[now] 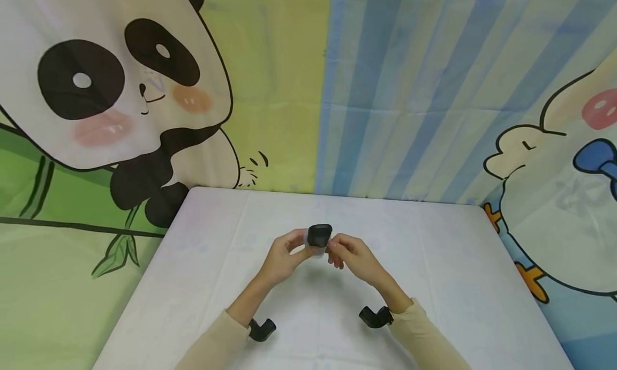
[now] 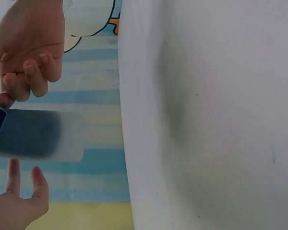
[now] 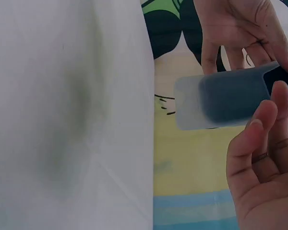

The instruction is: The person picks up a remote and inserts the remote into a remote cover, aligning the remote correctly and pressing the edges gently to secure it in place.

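A frosted translucent case (image 2: pixel 72 136) with a dark, flat, round-cornered object inside is held up over the table. Through the case wall the dark body (image 3: pixel 230 96) shows, stopping short of the case's pale far end. In the head view the black end (image 1: pixel 320 235) faces up. My left hand (image 1: pixel 281 260) grips the case from the left, thumb on the near side and fingers behind. From the right, my right hand (image 1: pixel 356 257) pinches its edge near the black end with thumb and index finger, the other fingers loosely curled. The dark object's exact kind does not show.
A white-covered table (image 1: pixel 313 327) lies below both hands. Black camera mounts (image 1: pixel 262 330) sit at the wrists, near the cream sleeves. Behind the table's far edge hangs a cloth printed with a panda (image 1: pixel 111 91), stripes and a white cartoon figure (image 1: pixel 569 220).
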`<act>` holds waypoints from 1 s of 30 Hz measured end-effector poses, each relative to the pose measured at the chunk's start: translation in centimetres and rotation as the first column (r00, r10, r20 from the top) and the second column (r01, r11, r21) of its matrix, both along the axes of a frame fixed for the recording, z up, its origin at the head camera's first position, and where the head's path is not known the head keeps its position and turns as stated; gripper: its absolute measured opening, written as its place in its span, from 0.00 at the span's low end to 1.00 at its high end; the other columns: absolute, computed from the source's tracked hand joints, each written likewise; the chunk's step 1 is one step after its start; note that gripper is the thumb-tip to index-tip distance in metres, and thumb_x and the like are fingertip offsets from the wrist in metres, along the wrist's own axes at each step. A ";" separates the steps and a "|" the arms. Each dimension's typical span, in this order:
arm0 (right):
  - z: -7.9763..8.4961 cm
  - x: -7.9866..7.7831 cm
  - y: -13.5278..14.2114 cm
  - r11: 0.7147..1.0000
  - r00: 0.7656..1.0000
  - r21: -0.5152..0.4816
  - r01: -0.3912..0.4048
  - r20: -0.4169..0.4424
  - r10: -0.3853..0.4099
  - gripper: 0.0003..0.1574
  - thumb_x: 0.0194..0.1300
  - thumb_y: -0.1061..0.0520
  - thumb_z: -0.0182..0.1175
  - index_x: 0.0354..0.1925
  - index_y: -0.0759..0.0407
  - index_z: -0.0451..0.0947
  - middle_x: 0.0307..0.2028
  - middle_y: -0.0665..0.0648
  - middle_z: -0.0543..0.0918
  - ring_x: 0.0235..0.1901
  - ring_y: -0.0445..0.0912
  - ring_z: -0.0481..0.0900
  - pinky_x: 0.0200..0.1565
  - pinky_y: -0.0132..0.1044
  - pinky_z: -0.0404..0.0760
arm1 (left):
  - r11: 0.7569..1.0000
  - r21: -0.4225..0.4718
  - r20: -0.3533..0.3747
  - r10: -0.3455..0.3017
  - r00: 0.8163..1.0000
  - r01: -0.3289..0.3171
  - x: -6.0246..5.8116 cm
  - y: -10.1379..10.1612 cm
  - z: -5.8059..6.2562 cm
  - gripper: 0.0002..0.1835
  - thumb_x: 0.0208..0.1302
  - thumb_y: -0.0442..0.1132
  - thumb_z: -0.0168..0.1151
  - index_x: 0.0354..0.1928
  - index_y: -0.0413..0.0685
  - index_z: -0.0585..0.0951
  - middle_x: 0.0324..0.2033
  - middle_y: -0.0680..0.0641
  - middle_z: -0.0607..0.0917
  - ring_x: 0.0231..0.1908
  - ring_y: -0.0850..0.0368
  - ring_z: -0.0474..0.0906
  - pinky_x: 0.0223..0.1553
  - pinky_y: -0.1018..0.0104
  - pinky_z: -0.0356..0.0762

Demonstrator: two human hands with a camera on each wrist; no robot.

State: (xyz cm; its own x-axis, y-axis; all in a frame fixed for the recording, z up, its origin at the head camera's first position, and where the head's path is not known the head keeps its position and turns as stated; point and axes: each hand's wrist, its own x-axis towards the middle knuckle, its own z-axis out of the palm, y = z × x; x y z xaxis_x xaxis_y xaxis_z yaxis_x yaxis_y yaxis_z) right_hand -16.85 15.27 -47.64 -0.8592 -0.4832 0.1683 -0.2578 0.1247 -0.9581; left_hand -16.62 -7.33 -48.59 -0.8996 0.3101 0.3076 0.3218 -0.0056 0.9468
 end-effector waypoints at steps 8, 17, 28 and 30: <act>-0.9 -0.1 0.0 0.986 0.930 -0.167 0.029 0.365 0.035 0.41 0.77 0.34 0.45 0.37 0.71 0.80 0.25 0.57 0.82 0.21 0.44 0.75 0.27 0.34 0.78 | 0.995 -0.102 -0.064 0.013 0.998 -0.019 0.2 -0.2 -0.2 0.17 0.58 0.31 0.74 0.50 0.47 0.86 0.62 0.46 0.76 0.65 0.48 0.69 0.63 0.36 0.63; -1.1 -0.2 -0.1 0.979 0.914 -0.194 0.065 0.404 0.019 0.26 0.78 0.45 0.52 0.39 0.67 0.82 0.31 0.53 0.82 0.31 0.42 0.77 0.34 0.33 0.77 | 0.980 -0.198 -0.301 -0.052 0.952 -0.009 -0.3 0.0 -1.1 0.13 0.55 0.33 0.77 0.42 0.55 0.89 0.61 0.47 0.75 0.69 0.44 0.53 0.65 0.34 0.53; -0.8 0.1 -0.5 0.985 0.950 -0.132 0.109 0.305 -0.064 0.18 0.76 0.57 0.55 0.42 0.75 0.75 0.29 0.55 0.78 0.25 0.44 0.75 0.32 0.36 0.78 | 0.986 -0.161 -0.269 -0.001 0.963 -0.044 -0.4 0.1 -2.1 0.17 0.57 0.26 0.73 0.47 0.50 0.88 0.71 0.37 0.57 0.71 0.43 0.52 0.65 0.36 0.60; -0.9 0.2 -0.5 0.983 0.958 -0.119 0.142 0.266 -0.106 0.16 0.76 0.58 0.56 0.43 0.75 0.75 0.28 0.55 0.77 0.24 0.45 0.75 0.31 0.36 0.78 | 0.991 -0.128 -0.210 0.012 0.978 -0.040 -0.4 0.3 -2.2 0.23 0.58 0.22 0.70 0.56 0.43 0.82 0.68 0.38 0.62 0.65 0.42 0.63 0.62 0.39 0.67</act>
State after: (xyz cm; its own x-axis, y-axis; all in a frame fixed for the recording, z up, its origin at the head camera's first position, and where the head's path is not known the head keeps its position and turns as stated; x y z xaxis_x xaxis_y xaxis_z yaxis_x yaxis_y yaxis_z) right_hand -16.70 14.79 -48.49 -0.9337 -0.3579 -0.0097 0.0085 0.0049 -1.0000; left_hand -17.04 -7.04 -50.82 -0.8283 0.3373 0.4474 0.5104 0.1247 0.8509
